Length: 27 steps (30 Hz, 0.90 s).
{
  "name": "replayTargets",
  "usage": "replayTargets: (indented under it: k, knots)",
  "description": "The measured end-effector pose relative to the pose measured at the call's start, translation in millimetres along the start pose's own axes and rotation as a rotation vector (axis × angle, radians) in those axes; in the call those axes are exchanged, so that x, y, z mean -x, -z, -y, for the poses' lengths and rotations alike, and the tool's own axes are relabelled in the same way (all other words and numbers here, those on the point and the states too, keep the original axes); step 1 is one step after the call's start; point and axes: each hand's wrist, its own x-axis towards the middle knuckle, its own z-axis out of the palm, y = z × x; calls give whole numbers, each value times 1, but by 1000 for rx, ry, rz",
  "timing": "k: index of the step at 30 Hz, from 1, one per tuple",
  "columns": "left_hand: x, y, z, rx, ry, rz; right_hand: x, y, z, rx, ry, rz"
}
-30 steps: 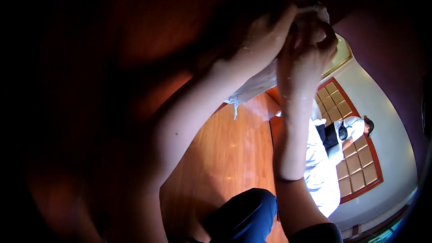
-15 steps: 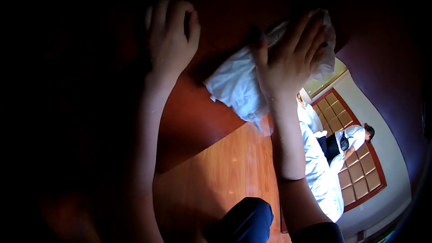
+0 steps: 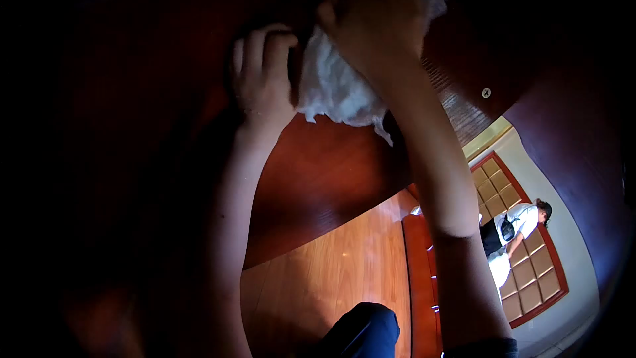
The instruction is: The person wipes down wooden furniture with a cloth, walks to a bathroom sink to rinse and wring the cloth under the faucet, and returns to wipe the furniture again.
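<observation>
A crumpled white cloth (image 3: 338, 86) lies against a dark reddish-brown wooden surface (image 3: 318, 179). My right hand (image 3: 377, 20) holds the cloth to the surface, its palm pressed down over it. Deep shadow covers most of that hand's fingers, and cloth shows on both sides of it. To the left of the cloth, my left hand (image 3: 265, 73) rests on the wood with loosely bent fingers and holds nothing.
Wooden flooring (image 3: 331, 258) and my dark-trousered knee (image 3: 364, 328) show below the surface's edge. A round screw head (image 3: 487, 93) sits right of my forearm. Farther off, a person in white (image 3: 523, 219) bends near a padded panel (image 3: 530, 258).
My right hand has moved up and left with the cloth, nearer to my left hand. The left hand has shifted slightly right and down in view. The screw head has come into sight.
</observation>
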Motion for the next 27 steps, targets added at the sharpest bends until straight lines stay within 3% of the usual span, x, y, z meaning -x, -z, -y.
replayTargets:
  k: [4,10,16,22,27]
  knots:
    - [4,-3,-3,27,45,17,-5,-6,7,-21,-62,-51]
    - [4,-3,-11,4,-29,50,10,-5,-8,-61,35,-74]
    - [16,3,-15,-44,-87,94,63,39,-32,71,140,202]
    - [16,13,3,-10,-136,200,122,65,-47,154,57,247]
    - [10,17,10,27,-126,268,119,55,-45,22,2,57]
